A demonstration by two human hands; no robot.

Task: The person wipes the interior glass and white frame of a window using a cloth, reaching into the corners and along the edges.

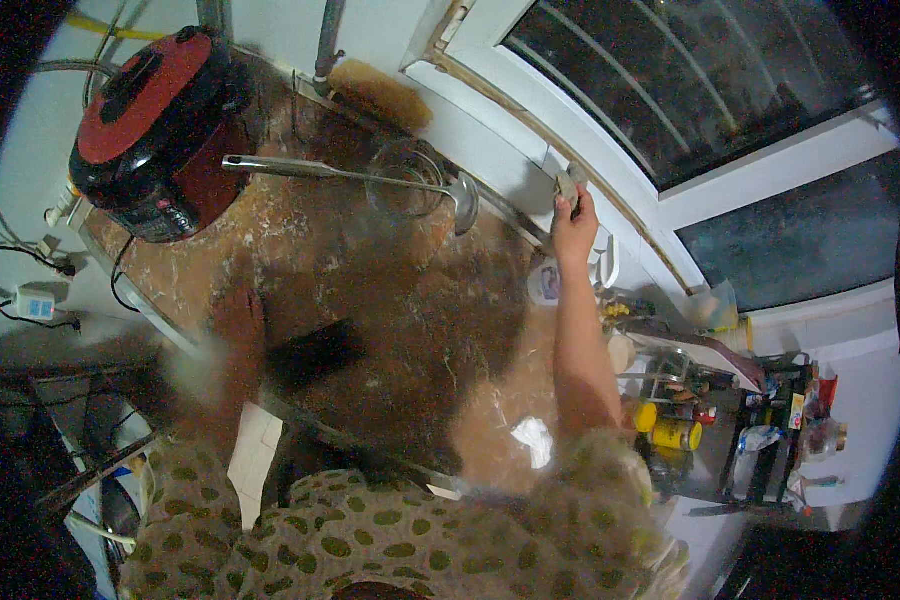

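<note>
My right hand is raised at the far wall, its fingers closed around a greyish rag below the window frame. My left hand is in deep shadow at the left of the brown countertop; how its fingers lie is unclear. Between the hands and farther back, a metal ladle lies with its handle pointing left. Its shaft crosses a round clear glass vessel. Beyond my left hand stands a red and black electric cooker.
A crumpled white tissue lies near the front of the counter. Yellow jars and other kitchen goods crowd the right side. A brown spongy pad rests by the wall pipe. A window borders the back; a plugged-in adapter hangs at left.
</note>
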